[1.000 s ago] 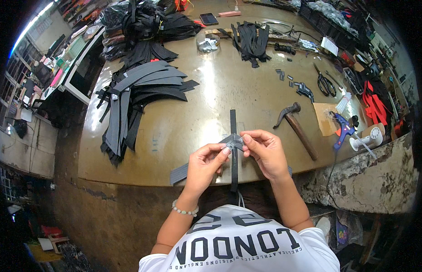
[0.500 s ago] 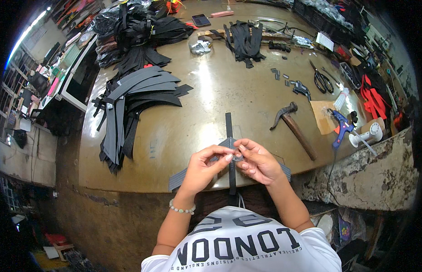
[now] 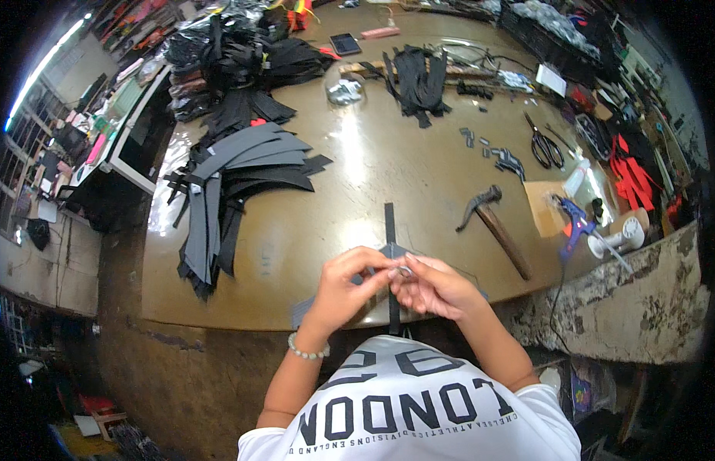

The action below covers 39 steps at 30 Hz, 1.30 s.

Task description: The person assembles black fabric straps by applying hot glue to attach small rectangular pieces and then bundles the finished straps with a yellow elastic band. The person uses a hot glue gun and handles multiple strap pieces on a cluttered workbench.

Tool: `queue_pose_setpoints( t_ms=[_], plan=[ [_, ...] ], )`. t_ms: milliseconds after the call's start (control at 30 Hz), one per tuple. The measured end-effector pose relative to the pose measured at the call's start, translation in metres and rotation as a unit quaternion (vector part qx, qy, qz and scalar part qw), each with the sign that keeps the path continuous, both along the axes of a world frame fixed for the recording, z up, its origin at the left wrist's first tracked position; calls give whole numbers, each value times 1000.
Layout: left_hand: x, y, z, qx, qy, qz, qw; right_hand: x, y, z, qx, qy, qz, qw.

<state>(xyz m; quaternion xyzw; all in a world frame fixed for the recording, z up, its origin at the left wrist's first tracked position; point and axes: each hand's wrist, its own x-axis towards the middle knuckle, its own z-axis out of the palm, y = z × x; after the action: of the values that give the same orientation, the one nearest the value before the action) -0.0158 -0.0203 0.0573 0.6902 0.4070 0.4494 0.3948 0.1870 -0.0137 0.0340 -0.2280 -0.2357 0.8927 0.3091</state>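
Observation:
My left hand (image 3: 352,281) and my right hand (image 3: 436,287) meet near the table's front edge, fingertips together. Both are closed in a pinch around a small shiny round piece (image 3: 405,271), partly covered by the fingers; its exact kind is too small to tell. Beneath them a narrow black strap (image 3: 389,223) runs away from me across the tabletop. It crosses the peak of a wider grey strap (image 3: 302,310), whose bent middle is largely hidden by my hands.
Right of my hands lies a hammer (image 3: 502,234), with a blue glue gun (image 3: 577,229), a white spool (image 3: 627,233) and black scissors (image 3: 544,144) beyond. Small grey pieces (image 3: 507,163) are scattered there. Grey and black straps (image 3: 207,223) pile at left. More black straps (image 3: 420,81) lie farther back.
My right hand has turned, its fingers curling in closer under the small round piece. The left hand keeps its pinch. The whole view has shifted slightly.

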Motion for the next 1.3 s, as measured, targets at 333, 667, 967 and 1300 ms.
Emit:
queue_pose_setpoints(
  t_ms=[333,667,967,1300],
  plan=[
    [-1,-23,0,100,52,58,992,8,-19,3,14,-7,-25,1000],
    [15,-35,-21,-313,-136,43,939,1,-37,-2,157,-244,-123,949],
    [21,-29,-21,-371,-139,82,915,1,-33,-1,165,-303,-141,928],
    [29,-26,-23,-351,-105,108,924,9,-27,-10,156,-266,-146,940]
  ],
)
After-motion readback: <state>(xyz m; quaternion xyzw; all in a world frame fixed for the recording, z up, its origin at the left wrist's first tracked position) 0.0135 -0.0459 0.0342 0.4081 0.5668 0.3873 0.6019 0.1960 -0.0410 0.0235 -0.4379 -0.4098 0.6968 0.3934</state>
